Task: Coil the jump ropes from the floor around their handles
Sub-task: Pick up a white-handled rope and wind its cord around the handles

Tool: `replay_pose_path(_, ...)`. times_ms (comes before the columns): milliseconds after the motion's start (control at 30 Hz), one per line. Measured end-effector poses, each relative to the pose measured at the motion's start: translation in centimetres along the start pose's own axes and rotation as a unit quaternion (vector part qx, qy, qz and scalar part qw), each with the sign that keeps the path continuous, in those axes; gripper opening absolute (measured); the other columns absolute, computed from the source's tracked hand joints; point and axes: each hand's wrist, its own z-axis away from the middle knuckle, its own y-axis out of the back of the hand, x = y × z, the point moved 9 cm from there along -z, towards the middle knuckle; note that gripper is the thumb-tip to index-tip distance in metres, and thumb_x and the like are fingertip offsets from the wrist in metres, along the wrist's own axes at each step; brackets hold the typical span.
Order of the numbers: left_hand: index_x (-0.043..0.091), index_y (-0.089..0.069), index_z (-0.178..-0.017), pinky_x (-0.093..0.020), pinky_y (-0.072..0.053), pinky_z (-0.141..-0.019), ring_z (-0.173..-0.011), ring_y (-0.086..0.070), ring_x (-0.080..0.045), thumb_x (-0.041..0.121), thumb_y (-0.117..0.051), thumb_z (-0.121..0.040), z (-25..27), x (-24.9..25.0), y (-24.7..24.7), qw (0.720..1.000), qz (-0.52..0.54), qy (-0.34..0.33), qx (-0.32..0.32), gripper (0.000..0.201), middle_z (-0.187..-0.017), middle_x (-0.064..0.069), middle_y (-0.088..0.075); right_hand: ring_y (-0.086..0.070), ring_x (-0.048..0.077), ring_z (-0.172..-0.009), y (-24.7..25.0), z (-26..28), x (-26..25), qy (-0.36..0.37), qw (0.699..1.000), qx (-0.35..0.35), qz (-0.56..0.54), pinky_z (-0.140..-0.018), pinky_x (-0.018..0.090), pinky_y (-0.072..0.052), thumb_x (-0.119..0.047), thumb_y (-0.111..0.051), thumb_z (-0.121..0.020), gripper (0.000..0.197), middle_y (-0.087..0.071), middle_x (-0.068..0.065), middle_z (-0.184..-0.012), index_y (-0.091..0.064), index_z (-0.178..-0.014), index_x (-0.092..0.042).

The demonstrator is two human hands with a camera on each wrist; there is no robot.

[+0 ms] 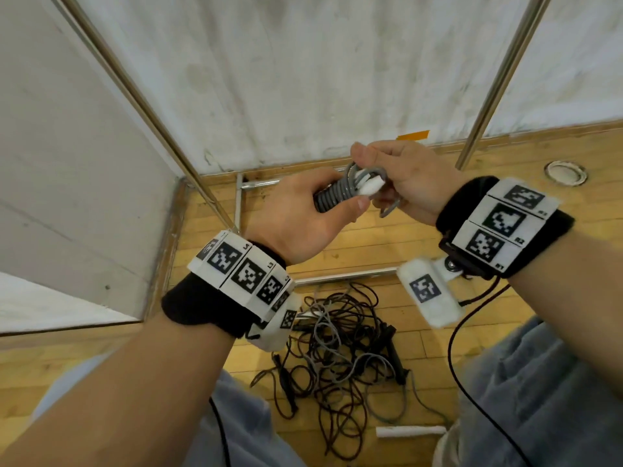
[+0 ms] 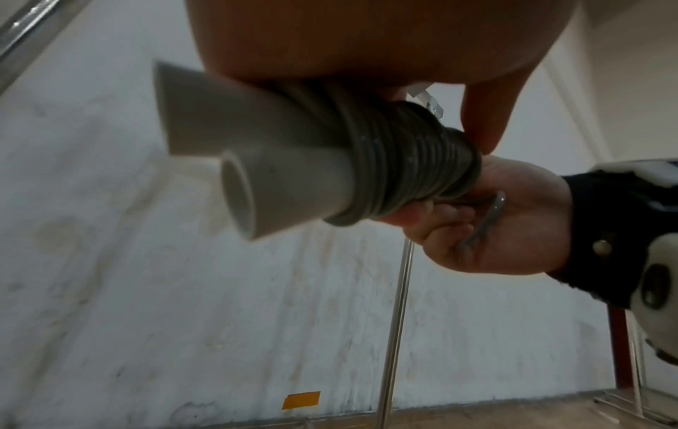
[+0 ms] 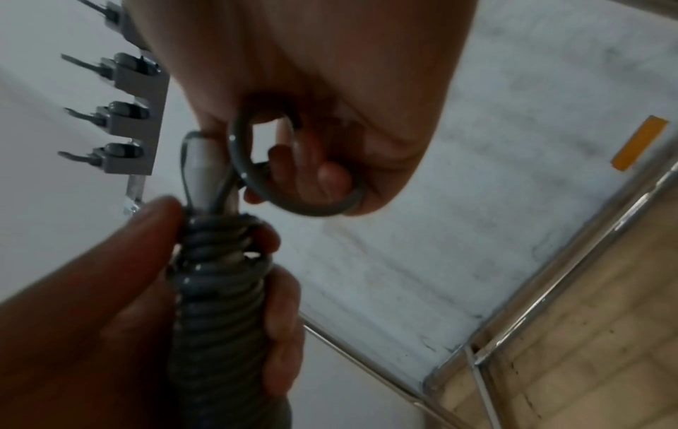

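A grey jump rope is wound in tight turns round its two white handles, held side by side. My left hand grips this coiled bundle, thumb along one side and fingers on the other. My right hand is at the handles' far end and pinches the last loose loop of grey rope, which curls under its fingers. On the floor below lies a tangled pile of dark and grey ropes with black handles and a white handle.
A white wall meets the wooden floor just ahead. Slanted metal poles of a frame rise left and right, with a floor bar between. A round floor fitting sits far right. A hook rack hangs on the wall.
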Motion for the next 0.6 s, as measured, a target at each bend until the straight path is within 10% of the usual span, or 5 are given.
replay_pose_path(200,0.022,-0.059,-0.083,-0.019,-0.044,-0.043,-0.051,-0.06,-0.011,0.029,-0.064,-0.09,-0.4,-0.3,1.2,0.992,0.109,0.026,0.058,0.011,-0.062,0.004,-0.065,-0.04,0.011,-0.049,-0.7,0.1,1.6,-0.039,0.997,-0.011,-0.063,-0.053,0.025,-0.039,-0.02,-0.046,-0.099,0.025,-0.045,-0.003,-0.054,-0.062,-0.083,-0.009)
replay_pose_path(400,0.016,-0.056,-0.087,-0.045,-0.052,-0.058,-0.067,-0.063,-0.024,0.049,-0.056,-0.088,-1.3,-1.4,2.7,0.99,-0.016,0.033,0.135,0.033,-0.075,-0.006,-0.064,-0.04,0.017,-0.056,-1.5,-0.2,-0.4,0.014,0.985,0.027,0.168,-0.054,0.032,-0.039,-0.015,-0.043,-0.098,0.027,-0.045,0.001,-0.06,-0.06,-0.087,0.003)
replay_pose_path(600,0.026,-0.055,-0.09,-0.028,-0.038,-0.052,-0.06,-0.053,-0.004,0.06,-0.047,-0.083,-1.7,-3.3,2.4,0.977,-0.141,0.033,0.159,0.036,-0.067,0.011,-0.056,-0.032,0.012,-0.048,-2.4,0.1,-0.7,0.026,0.943,-0.003,0.332,-0.042,0.017,-0.027,-0.009,-0.038,-0.096,0.029,-0.039,-0.002,-0.057,-0.05,-0.069,-0.01)
